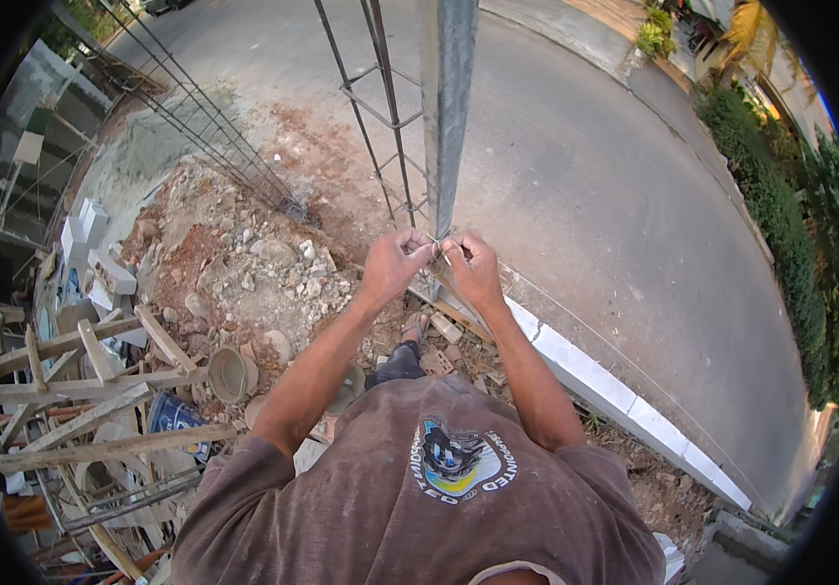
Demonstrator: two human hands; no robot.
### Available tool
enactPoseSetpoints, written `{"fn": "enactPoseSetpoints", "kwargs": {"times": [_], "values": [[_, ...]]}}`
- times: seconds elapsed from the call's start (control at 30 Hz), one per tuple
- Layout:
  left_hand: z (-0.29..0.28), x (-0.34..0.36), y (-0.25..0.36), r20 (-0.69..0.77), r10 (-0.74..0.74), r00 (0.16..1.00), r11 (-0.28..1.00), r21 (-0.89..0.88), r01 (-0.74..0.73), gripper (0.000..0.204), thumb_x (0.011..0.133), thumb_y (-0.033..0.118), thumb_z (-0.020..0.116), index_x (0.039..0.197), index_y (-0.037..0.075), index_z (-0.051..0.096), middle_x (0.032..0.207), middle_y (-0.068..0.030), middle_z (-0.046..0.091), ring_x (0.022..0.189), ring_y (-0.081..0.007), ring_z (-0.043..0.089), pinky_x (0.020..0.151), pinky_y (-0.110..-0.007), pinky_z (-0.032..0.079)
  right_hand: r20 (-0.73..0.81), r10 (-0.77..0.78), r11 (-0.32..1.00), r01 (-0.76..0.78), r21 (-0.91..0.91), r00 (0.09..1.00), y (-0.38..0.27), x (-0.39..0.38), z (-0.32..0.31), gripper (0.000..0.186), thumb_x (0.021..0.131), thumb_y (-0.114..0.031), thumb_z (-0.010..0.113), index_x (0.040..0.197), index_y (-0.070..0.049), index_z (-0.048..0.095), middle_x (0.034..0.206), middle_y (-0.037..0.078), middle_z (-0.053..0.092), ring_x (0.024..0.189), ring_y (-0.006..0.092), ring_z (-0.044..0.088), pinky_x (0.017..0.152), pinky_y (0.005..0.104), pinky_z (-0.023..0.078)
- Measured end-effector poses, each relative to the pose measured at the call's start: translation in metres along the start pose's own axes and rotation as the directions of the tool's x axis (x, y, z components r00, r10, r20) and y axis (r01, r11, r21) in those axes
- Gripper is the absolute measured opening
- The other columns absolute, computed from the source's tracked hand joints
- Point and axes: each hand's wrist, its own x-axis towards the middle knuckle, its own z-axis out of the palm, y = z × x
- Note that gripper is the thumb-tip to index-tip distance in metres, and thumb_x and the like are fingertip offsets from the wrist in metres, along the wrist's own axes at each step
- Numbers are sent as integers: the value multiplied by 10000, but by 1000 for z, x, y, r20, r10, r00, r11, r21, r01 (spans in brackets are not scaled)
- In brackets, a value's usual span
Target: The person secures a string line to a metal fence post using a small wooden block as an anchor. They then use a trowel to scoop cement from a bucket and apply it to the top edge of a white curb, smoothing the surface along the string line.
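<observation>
Your left hand (395, 263) and right hand (475, 270) nearly meet, each with thumb and fingertips pinched closed on the thin cord (436, 249), which lies right between them. From that spot, the metal post (447, 117) rises at twelve o'clock, just beyond your fingers, and the rebar cage (395, 122) stands at eleven. The white block wall (595, 380) runs off toward four o'clock, beyond your right forearm.
</observation>
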Motion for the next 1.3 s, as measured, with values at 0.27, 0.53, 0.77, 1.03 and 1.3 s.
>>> {"fn": "enactPoseSetpoints", "kwargs": {"times": [0.27, 0.53, 0.77, 1.03, 1.3], "values": [[-14, 12, 9, 53, 142, 988, 949, 277, -151, 238, 798, 240, 787, 835, 25, 691, 698, -105, 674, 627, -206, 634, 606, -356, 488, 129, 131, 984, -145, 108, 983, 8, 10, -6, 135, 883, -132, 732, 916, -4, 702, 741, -27, 610, 668, 45, 511, 598, 217, 405], [-20, 18, 11, 113, 190, 975, 890, 399, -220, 264, 745, 275, 803, 816, 53, 680, 740, -118, 673, 711, -310, 670, 641, -416, 505, 126, 60, 998, -56, -32, 990, -10, 3, -13, 158, 864, -129, 743, 959, -3, 736, 919, 42, 658, 800, 98, 577, 716, 264, 455], [-18, 17, 10, 105, 263, 959, 912, 298, -283, 240, 768, 250, 799, 796, 39, 686, 716, -126, 661, 661, -298, 639, 626, -405, 483, 52, -88, 993, 92, -80, 995, -11, 2, -11, 151, 903, -152, 705, 926, -3, 700, 869, 47, 648, 753, 108, 580, 684, 262, 455], [-16, -3, -10, -48, 132, 990, 987, 93, -127, 262, 840, 207, 763, 750, 0, 631, 607, -83, 549, 562, -145, 482, 547, -332, 408, -29, 297, 913, -275, 300, 954, 0, -3, 14, 181, 1005, -219, 563, 974, -42, 576, 710, 2, 574, 584, 71, 514, 541, 239, 392], [-1, 2, -14, -179, 110, 978, 993, 70, -99, 269, 860, 164, 749, 721, -6, 595, 588, -24, 509, 566, -91, 407, 520, -293, 360, -146, 429, 865, -358, 353, 892, -17, 0, 19, 188, 1005, -219, 559, 992, -33, 586, 665, 7, 567, 548, 76, 503, 492, 250, 390]]}}
